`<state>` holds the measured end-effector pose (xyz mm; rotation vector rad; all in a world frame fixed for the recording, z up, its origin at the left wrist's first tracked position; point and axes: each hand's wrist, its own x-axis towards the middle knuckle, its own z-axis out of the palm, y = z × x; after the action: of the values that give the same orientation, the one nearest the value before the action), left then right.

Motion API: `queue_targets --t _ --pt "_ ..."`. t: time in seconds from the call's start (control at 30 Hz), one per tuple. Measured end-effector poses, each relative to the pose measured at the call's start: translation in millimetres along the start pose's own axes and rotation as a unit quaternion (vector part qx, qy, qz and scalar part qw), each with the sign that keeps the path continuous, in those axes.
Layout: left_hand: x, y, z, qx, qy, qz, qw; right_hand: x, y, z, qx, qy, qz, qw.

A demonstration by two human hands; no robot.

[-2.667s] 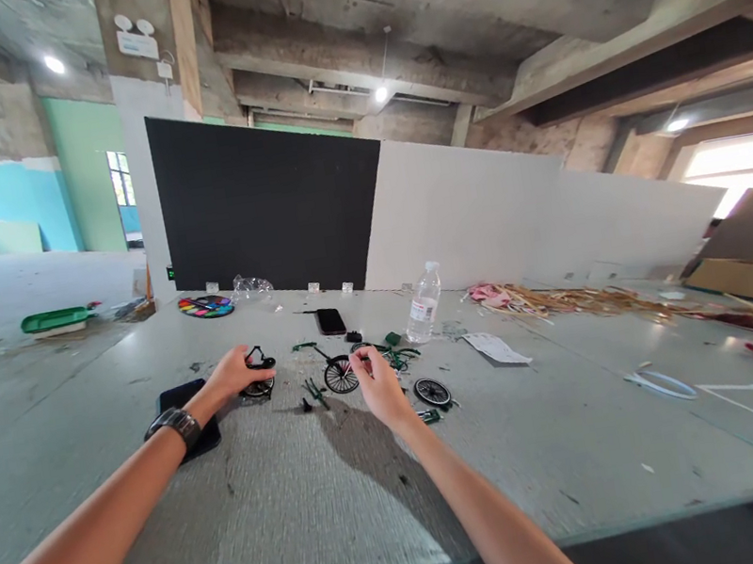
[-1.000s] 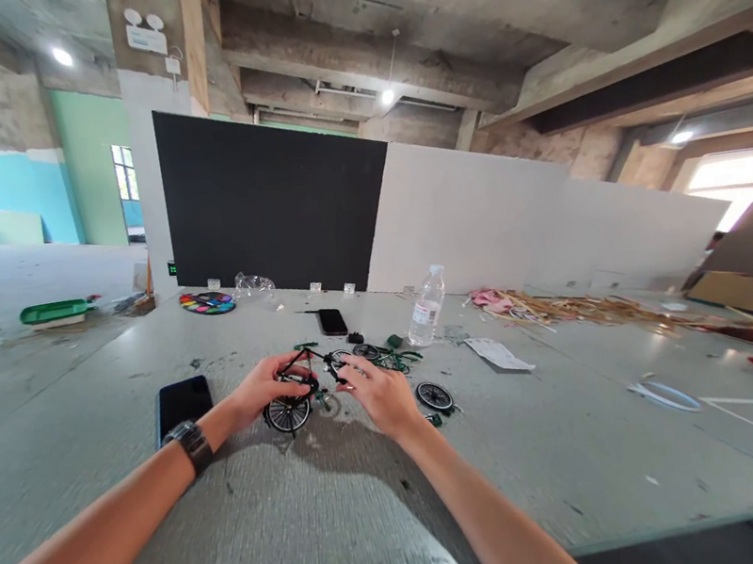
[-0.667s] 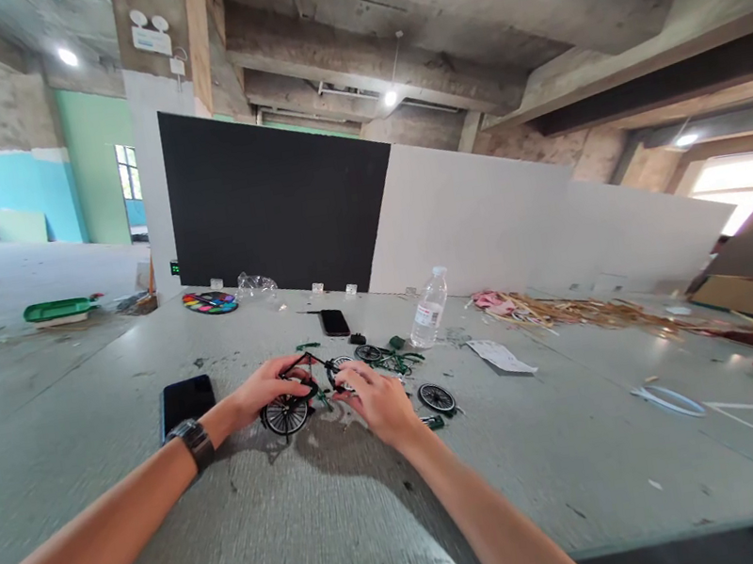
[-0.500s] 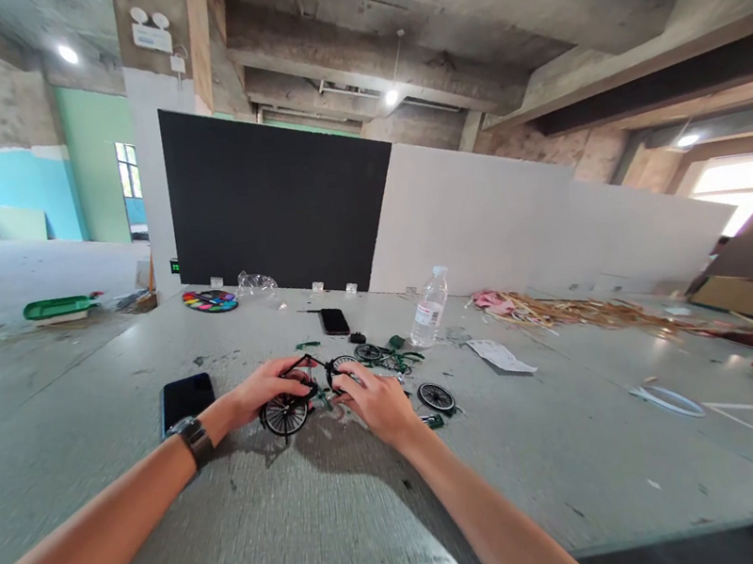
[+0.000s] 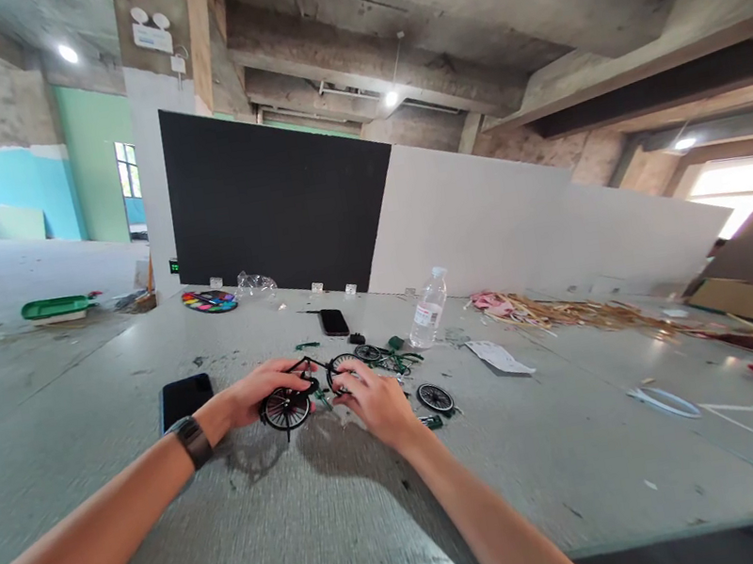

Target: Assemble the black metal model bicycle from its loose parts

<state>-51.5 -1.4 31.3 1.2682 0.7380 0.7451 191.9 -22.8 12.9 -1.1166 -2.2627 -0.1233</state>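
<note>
Between my hands is a black model bicycle (image 5: 286,410) with spoked wheels, held just above the grey table. My left hand (image 5: 268,387) is closed round its frame above the left wheel. My right hand (image 5: 372,397) grips the bicycle at its right-hand wheel, with fingertips partly covering that wheel. Right behind my right hand lie green bicycle parts (image 5: 395,355) with another spoked wheel among them. A loose black wheel (image 5: 435,398) lies to the right of my right hand, near a small dark green piece (image 5: 431,422).
A phone (image 5: 185,400) lies by my left wrist and a second phone (image 5: 333,322) farther back. A water bottle (image 5: 428,309) stands behind the parts, with a paper sheet (image 5: 499,357) to its right. A paint palette (image 5: 209,301) and wood strips (image 5: 567,311) lie along the back.
My left hand has shifted the bicycle very slightly, its left wheel now turned a little more into view. My right hand stays nearly in place on the bicycle.
</note>
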Motion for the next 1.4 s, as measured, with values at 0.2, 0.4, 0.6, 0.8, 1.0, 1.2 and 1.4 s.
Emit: queue_targets --t 0.2,0.4,0.6,0.8,1.0,1.2,1.4 --pt "-0.7 1.3 3.6 0.064 -0.02 0.05 0.997 1.3 0.7 0.0 0.078 0.039 -0.003 0.996" --pt "2.2 -2.1 6.3 0.061 -0.013 0.08 0.995 1.2 -1.7 -4.4 -0.029 0.018 -0.027 0.999" --pt "14.4 -15.9 2.8 -0.039 0.046 0.075 0.995 3.3 -6.1 -6.4 -0.077 0.067 -0.046 0.994" --pt "16.9 -19.1 2.2 -0.06 0.055 0.078 0.994 6.9 -2.6 -10.7 0.044 0.182 0.06 0.98" --pt "14.9 -16.6 7.1 -0.002 0.071 0.093 0.993 12.2 12.1 5.9 0.308 0.106 0.175 0.929" --pt "17.4 -17.6 5.2 0.146 0.105 0.133 0.975 9.7 12.0 9.0 0.334 0.07 0.195 0.92" --pt "17.5 -16.6 7.9 0.214 0.118 0.157 0.957 9.8 4.2 6.8 0.295 0.11 0.169 0.934"
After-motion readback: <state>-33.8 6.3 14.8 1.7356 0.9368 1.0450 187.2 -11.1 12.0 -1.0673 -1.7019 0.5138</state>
